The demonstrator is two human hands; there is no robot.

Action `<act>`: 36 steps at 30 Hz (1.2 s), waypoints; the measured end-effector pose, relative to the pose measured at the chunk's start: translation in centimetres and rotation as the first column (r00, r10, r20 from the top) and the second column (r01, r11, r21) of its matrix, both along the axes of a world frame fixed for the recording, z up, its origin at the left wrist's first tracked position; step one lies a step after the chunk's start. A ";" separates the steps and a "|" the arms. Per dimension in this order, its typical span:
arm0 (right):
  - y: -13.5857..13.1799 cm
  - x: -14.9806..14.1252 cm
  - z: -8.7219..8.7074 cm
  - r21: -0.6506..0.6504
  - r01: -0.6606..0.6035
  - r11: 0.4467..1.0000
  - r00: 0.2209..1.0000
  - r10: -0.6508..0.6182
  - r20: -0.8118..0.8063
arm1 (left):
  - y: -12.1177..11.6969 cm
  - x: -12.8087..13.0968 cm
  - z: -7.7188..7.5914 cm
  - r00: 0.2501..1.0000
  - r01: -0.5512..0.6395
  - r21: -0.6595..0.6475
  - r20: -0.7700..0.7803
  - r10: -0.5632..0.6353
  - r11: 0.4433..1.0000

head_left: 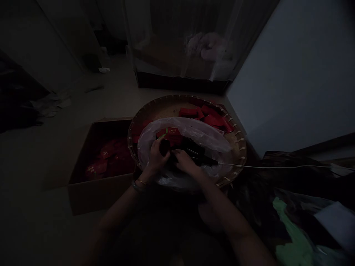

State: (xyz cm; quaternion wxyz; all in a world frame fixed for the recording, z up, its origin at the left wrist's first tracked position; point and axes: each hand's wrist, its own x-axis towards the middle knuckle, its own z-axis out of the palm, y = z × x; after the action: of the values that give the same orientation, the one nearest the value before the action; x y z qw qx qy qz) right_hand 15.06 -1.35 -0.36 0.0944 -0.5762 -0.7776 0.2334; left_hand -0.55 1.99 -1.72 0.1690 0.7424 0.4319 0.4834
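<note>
The scene is very dim. My left hand [157, 157] is closed around a small dark item [164, 147] that looks like an open-mouthed pouch; its kind is hard to make out. Close beside it, my right hand [184, 160] has its fingers bent together at the item's edge, and whatever they pinch is hidden. A black corded device [205, 159] lies just right of my right hand, its pale cord running off to the right. Under both hands is a translucent plastic bag [219, 138], with red printed packets [174, 133] and a bright green strip [166, 130] inside.
A round woven basket [242, 147] holds the bag, with more red packets [213, 120] at its back right. Left of it stands an open cardboard box [91, 195] of red packets. A white panel [294, 74] rises at right, above bagged items with green cloth [294, 236].
</note>
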 end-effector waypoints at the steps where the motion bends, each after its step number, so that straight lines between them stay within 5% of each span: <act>1: 0.3 -0.5 0.2 -0.016 -0.035 0.999 0.999 0.036 0.032 | 0.0 0.0 0.1 1.000 0.002 0.003 -0.004 -0.002 1.000; 10: 0.9 -1.2 0.2 -0.094 0.003 0.996 0.997 0.005 0.080 | -0.1 0.1 0.3 0.999 0.030 -0.015 -0.033 -0.030 0.999; 22: 1.0 1.2 0.9 -0.061 0.074 0.995 0.992 -0.080 -0.100 | 0.0 -0.1 -0.1 0.998 0.038 0.002 -0.055 -0.038 0.999; 30: 0.2 4.5 3.9 -0.083 0.306 0.948 0.792 -0.302 -0.531 | 0.0 0.0 -0.5 0.993 0.084 -0.020 -0.077 -0.085 0.996; 33: 0.4 3.8 5.3 -0.127 0.292 0.948 0.714 -0.305 -0.630 | 0.0 -0.1 -0.6 0.990 0.099 0.000 -0.100 -0.098 0.995; 36: 0.9 2.6 6.2 -0.062 0.265 0.962 0.726 -0.241 -0.644 | 0.0 -0.1 -0.7 0.988 0.112 0.027 -0.112 -0.109 0.993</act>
State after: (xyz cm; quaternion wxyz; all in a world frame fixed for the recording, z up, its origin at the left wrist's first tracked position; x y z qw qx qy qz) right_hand 17.62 -0.43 5.83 0.3969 -0.5591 -0.6154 0.3889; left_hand -0.68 1.97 -2.39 0.1591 0.7935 0.3907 0.4387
